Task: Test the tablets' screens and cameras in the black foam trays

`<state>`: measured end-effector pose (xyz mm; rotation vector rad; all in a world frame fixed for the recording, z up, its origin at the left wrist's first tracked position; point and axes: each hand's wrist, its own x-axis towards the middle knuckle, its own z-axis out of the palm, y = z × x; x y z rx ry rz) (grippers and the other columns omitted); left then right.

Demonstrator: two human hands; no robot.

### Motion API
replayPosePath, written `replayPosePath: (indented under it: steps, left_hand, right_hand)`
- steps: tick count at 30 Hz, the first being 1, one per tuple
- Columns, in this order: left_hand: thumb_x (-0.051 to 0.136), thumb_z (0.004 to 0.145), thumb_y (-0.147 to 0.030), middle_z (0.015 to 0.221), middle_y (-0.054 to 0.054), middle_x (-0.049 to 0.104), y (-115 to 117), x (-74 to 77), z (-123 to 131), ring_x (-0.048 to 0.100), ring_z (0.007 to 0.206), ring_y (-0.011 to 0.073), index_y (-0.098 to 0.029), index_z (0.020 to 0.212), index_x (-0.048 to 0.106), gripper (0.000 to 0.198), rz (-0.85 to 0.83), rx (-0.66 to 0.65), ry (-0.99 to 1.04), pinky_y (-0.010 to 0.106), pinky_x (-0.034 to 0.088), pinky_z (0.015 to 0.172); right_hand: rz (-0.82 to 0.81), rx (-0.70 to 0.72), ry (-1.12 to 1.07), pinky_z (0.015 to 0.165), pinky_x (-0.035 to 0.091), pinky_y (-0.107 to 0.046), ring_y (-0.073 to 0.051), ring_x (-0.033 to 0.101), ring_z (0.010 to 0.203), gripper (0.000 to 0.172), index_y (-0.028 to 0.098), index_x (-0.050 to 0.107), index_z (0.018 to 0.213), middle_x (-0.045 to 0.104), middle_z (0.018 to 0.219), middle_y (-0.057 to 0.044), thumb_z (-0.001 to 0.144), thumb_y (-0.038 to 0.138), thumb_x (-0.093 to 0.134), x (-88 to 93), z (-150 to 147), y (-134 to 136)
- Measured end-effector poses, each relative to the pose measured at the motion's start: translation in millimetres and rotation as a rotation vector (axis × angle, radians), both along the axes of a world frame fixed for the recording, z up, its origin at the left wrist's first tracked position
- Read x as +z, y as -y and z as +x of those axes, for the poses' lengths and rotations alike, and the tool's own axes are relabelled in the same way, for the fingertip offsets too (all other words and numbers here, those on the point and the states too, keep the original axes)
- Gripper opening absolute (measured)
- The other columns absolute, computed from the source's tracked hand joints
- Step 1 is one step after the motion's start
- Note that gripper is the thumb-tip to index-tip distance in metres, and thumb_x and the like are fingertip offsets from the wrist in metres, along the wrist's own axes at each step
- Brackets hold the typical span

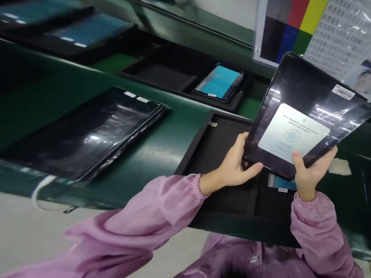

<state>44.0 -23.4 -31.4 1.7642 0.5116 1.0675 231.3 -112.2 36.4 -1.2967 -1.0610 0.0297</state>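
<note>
Both my hands hold up a black tablet [307, 98], tilted, with a white pop-up box lit on its screen and a barcode label near its top edge. My left hand [233, 164] grips its lower left corner, the thumb along the bottom edge and the other fingers hidden behind. At the lower right, my right hand [313, 170] supports it from beneath, its thumb over the lower edge of the pop-up. Under the held tablet is a black tray [199, 154], where part of another device with a lit blue screen [281, 182] shows.
Stacked dark tablets [95, 127] lie on the green table [156, 154] at left, with a white cable [40, 189] below. Behind, a blue-screened tablet [222, 81] rests in another tray [162, 71]. A colour chart [290, 31] stands at the back. A small pale pad [339, 166] lies right.
</note>
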Motion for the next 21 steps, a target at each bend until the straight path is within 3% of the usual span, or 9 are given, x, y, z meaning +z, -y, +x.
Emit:
replayPosePath:
  steps: [2,5,13,15,17,19,21]
  left_hand:
    - [0.074,0.091,-0.051,0.122,0.013,0.051,1,3.3,1,0.062,0.087,0.0202,-0.019,0.149,0.030,0.079,0.035,-0.023,0.021,0.020,0.050,0.049]
    - [0.075,0.090,-0.044,0.119,0.012,0.051,1,8.8,2,0.060,0.083,0.0180,-0.018,0.147,0.032,0.076,0.088,-0.028,0.071,0.018,0.048,0.046]
    - [0.077,0.086,-0.047,0.129,0.016,0.051,-5,15.3,2,0.066,0.104,0.0275,-0.020,0.150,0.030,0.084,0.140,0.021,0.161,0.018,0.047,0.047]
    - [0.077,0.086,-0.048,0.129,0.015,0.053,-8,16.7,1,0.067,0.102,0.0279,-0.020,0.150,0.029,0.085,0.182,0.045,0.200,0.026,0.056,0.057]
    - [0.079,0.085,-0.050,0.127,0.014,0.055,-12,18.8,0,0.067,0.105,0.0296,-0.020,0.149,0.031,0.085,0.220,0.087,0.244,0.038,0.064,0.078]
    - [0.081,0.083,-0.053,0.127,0.014,0.058,-16,20.8,0,0.068,0.111,0.0322,-0.019,0.147,0.034,0.087,0.244,0.122,0.282,0.047,0.061,0.098]
    - [0.084,0.080,-0.054,0.128,0.015,0.059,-18,22.1,0,0.067,0.116,0.0335,-0.018,0.146,0.035,0.090,0.266,0.144,0.315,0.048,0.059,0.104]
  right_hand:
    - [-0.017,0.002,0.000,0.123,0.046,-0.059,-0.034,0.051,0.147,0.072,0.022,0.054,0.139,0.055,0.148,-0.015,0.077,0.035,0.088,4.0,0,0]
    - [0.019,0.056,-0.039,0.122,0.048,-0.056,-0.033,0.051,0.148,0.063,0.025,0.056,0.140,0.056,0.150,-0.014,0.084,0.038,0.082,7.5,-1,-2]
    - [0.093,0.022,-0.022,0.126,0.045,-0.061,-0.034,0.059,0.141,0.077,0.023,0.056,0.145,0.061,0.145,-0.011,0.079,0.039,0.090,33.0,-19,-13]
    - [0.147,0.020,-0.008,0.129,0.041,-0.062,-0.034,0.057,0.144,0.078,0.023,0.057,0.146,0.059,0.150,-0.010,0.077,0.036,0.092,41.4,-27,-17]
    - [0.198,0.026,0.009,0.133,0.036,-0.062,-0.034,0.053,0.149,0.078,0.024,0.060,0.147,0.059,0.152,-0.008,0.075,0.032,0.091,48.1,-35,-21]
    - [0.232,0.011,-0.009,0.138,0.031,-0.057,-0.033,0.048,0.153,0.074,0.031,0.067,0.143,0.062,0.151,-0.001,0.072,0.029,0.088,53.1,-44,-24]
    - [0.230,-0.016,-0.060,0.139,0.031,-0.047,-0.031,0.042,0.157,0.072,0.043,0.074,0.133,0.064,0.149,0.008,0.064,0.028,0.087,57.1,-51,-26]
